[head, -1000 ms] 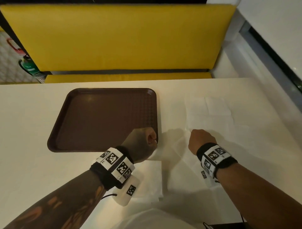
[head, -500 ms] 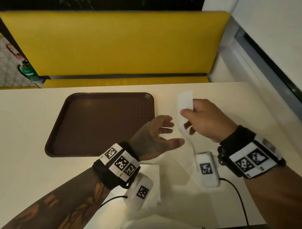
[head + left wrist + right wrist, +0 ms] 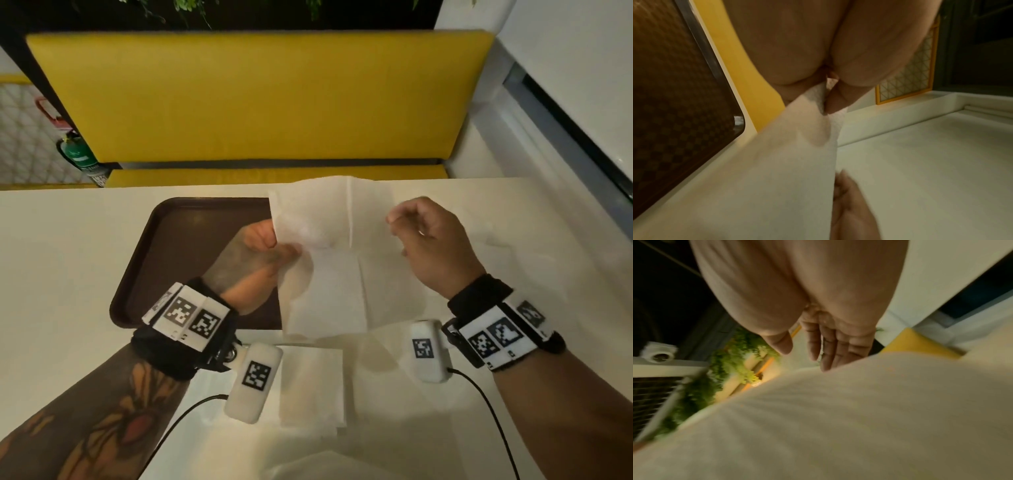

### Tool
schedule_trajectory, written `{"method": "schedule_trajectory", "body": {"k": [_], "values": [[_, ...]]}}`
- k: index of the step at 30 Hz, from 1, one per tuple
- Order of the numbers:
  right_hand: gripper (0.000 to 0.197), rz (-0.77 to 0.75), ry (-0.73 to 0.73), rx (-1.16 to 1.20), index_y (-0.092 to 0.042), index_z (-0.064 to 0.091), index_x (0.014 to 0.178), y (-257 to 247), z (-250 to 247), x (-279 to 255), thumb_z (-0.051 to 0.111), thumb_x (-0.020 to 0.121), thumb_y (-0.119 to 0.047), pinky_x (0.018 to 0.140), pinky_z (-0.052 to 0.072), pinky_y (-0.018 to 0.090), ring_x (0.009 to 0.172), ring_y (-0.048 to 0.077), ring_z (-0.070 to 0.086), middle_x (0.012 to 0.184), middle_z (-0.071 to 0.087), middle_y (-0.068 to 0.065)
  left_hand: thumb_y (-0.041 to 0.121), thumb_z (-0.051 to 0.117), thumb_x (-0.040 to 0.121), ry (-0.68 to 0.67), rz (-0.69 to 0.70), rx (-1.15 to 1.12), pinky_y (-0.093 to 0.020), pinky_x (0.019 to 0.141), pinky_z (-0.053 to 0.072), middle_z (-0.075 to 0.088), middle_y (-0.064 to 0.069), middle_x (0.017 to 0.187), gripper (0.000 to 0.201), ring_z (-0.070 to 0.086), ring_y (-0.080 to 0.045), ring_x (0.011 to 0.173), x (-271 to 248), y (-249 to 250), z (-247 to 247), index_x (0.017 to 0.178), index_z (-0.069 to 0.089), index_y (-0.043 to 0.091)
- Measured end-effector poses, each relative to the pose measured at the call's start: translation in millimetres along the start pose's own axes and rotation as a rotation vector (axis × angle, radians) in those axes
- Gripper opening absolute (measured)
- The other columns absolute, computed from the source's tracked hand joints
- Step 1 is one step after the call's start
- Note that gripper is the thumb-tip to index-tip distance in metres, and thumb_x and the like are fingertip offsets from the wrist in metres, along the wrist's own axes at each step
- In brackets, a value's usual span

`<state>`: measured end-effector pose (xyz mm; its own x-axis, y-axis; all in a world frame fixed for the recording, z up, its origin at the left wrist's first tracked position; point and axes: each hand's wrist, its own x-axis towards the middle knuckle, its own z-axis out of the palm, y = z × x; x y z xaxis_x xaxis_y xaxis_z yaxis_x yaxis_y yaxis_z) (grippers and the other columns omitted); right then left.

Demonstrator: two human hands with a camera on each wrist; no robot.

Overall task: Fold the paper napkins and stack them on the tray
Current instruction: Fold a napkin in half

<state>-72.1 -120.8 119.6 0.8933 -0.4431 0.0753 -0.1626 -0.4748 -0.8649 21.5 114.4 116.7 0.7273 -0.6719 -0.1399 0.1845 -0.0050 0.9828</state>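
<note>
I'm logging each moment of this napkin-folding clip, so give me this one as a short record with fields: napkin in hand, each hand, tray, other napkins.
napkin in hand: unfolded napkin, creased, held up above the table
left hand: pinches the napkin's left edge
right hand: beside the right edge, fingers loosely curled; grip not discernible
tray: brown, no napkins seen on it
other napkins: folded napkin on the table, near the person
</note>
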Motion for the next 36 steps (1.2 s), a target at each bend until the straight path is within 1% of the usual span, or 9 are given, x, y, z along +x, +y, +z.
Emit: {"method": "schedule_trajectory", "body": {"k": [5, 10, 15, 20, 23, 27, 31, 34, 36], "values": [[0.045, 0.482, -0.336, 0.485, -0.015, 0.062, 0.111, 18, 6, -8, 0.035, 0.099, -0.049, 0.083, 0.051, 0.046, 0.095, 0.027, 0.064, 0.106, 0.069, 0.008, 0.003, 0.049, 0.088, -0.039, 0.058, -0.091, -0.044, 0.086, 0.055, 0.070, -0.016, 0.104, 0.022, 0.068, -0.030, 0.096, 0, 7, -12, 0.104, 0.064, 0.001], [0.023, 0.247, -0.277, 0.547, -0.002, 0.063, 0.114, 6, 6, -10, 0.051, 0.096, -0.010, 0.095, 0.050, 0.046, 0.103, 0.025, 0.065, 0.116, 0.067, 0.017, 0.015, 0.057, 0.089, 0.064, 0.063, 0.098, -0.050, 0.086, 0.055, 0.069, -0.018, 0.108, 0.020, 0.066, -0.036, 0.099, -3, 10, -26, 0.106, 0.064, 0.006], [0.019, 0.142, -0.181, 0.428, -0.003, 0.065, 0.110, 5, 4, -7, 0.057, 0.094, -0.009, 0.088, 0.055, 0.041, 0.102, 0.032, 0.065, 0.108, 0.071, 0.014, 0.016, 0.058, 0.089, 0.074, 0.058, 0.432, -0.016, 0.064, 0.055, 0.073, 0.021, 0.085, 0.011, 0.070, -0.003, 0.080, -8, 14, -31, 0.096, 0.061, 0.024], [0.013, 0.046, -0.140, 0.423, -0.012, 0.062, 0.105, 10, 4, -9, 0.055, 0.095, -0.006, 0.088, 0.056, 0.040, 0.097, 0.024, 0.067, 0.103, 0.072, 0.010, 0.017, 0.064, 0.084, 0.118, 0.061, 0.275, -0.034, 0.074, 0.059, 0.073, -0.001, 0.105, 0.030, 0.070, -0.020, 0.096, -12, 9, -38, 0.113, 0.061, 0.013], [0.017, 0.054, -0.154, 0.492, -0.013, 0.061, 0.106, 12, 7, -9, 0.052, 0.095, -0.003, 0.086, 0.055, 0.035, 0.096, 0.020, 0.068, 0.102, 0.073, 0.004, 0.034, 0.073, 0.075, 0.145, 0.093, 0.178, -0.046, 0.088, 0.052, 0.069, -0.008, 0.114, 0.047, 0.065, -0.026, 0.107, -13, 9, -41, 0.116, 0.061, 0.016], [0.021, 0.115, -0.160, 0.689, -0.011, 0.064, 0.109, 8, 12, -9, 0.052, 0.094, -0.003, 0.088, 0.052, 0.038, 0.099, 0.021, 0.064, 0.108, 0.069, 0.007, 0.049, 0.078, 0.065, 0.199, 0.185, 0.155, -0.043, 0.084, 0.056, 0.072, -0.004, 0.102, 0.051, 0.068, -0.024, 0.100, -14, 9, -42, 0.105, 0.064, 0.021], [0.014, 0.203, -0.185, 0.855, -0.010, 0.067, 0.096, 6, 17, -6, 0.055, 0.089, -0.010, 0.081, 0.054, 0.037, 0.097, 0.025, 0.066, 0.104, 0.069, 0.010, 0.022, 0.074, 0.076, 0.194, 0.276, 0.180, -0.028, 0.070, 0.058, 0.074, -0.001, 0.095, 0.018, 0.071, -0.017, 0.086, -15, 11, -44, 0.093, 0.072, 0.024], [0.026, 0.303, -0.187, 0.751, -0.009, 0.061, 0.076, 4, 16, -3, 0.042, 0.094, -0.006, 0.065, 0.043, 0.034, 0.084, 0.027, 0.053, 0.087, 0.058, 0.009, -0.013, 0.051, 0.085, 0.121, 0.294, 0.195, -0.019, 0.062, 0.055, 0.073, 0.005, 0.086, 0.038, 0.068, -0.009, 0.078, -18, 15, -47, 0.076, 0.074, 0.017], [0.030, 0.324, -0.188, 0.718, -0.010, 0.060, 0.077, 2, 15, -2, 0.042, 0.099, -0.019, 0.065, 0.045, 0.033, 0.081, 0.024, 0.054, 0.087, 0.056, 0.009, -0.021, 0.039, 0.086, 0.107, 0.253, 0.168, -0.015, 0.059, 0.051, 0.071, 0.006, 0.084, 0.034, 0.066, -0.006, 0.076, -21, 18, -50, 0.086, 0.067, -0.003]]}}
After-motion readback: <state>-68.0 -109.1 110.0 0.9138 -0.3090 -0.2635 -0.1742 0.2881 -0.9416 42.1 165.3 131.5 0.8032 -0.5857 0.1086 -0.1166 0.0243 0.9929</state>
